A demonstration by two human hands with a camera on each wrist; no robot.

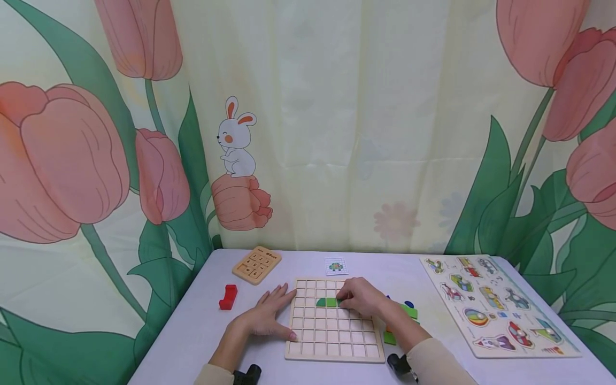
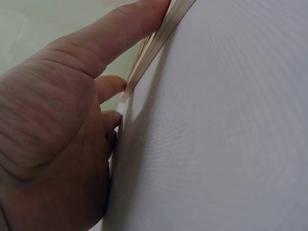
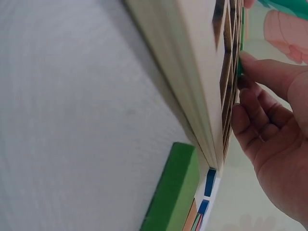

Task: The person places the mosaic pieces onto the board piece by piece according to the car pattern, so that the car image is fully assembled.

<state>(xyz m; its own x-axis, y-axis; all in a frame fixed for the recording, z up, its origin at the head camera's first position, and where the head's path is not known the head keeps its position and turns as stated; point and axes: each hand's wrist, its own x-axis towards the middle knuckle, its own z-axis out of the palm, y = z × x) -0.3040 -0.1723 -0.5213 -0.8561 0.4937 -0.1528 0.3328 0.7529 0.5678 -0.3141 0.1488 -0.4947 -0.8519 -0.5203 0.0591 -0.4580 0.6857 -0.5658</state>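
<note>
A wooden grid board (image 1: 340, 359) with rows of square cells lies mid-table. Two green pieces sit in its upper part: a rounded one (image 1: 321, 303) and a square one (image 1: 331, 302). My right hand (image 1: 362, 297) is over the board's upper right and pinches a small green block (image 3: 240, 68) beside them; fingers hide most of its shape. My left hand (image 1: 267, 313) has its fingers spread along the board's left side, with the thumb (image 2: 139, 21) against the wooden edge.
Green blocks (image 1: 409, 310) and a blue one (image 1: 409, 304) lie right of the board, partly behind the right forearm. A picture card (image 1: 336, 266) is behind it. Leftward are a red block (image 1: 228, 297) and a wooden number puzzle (image 1: 257, 265); a picture puzzle board (image 1: 486, 308) lies right.
</note>
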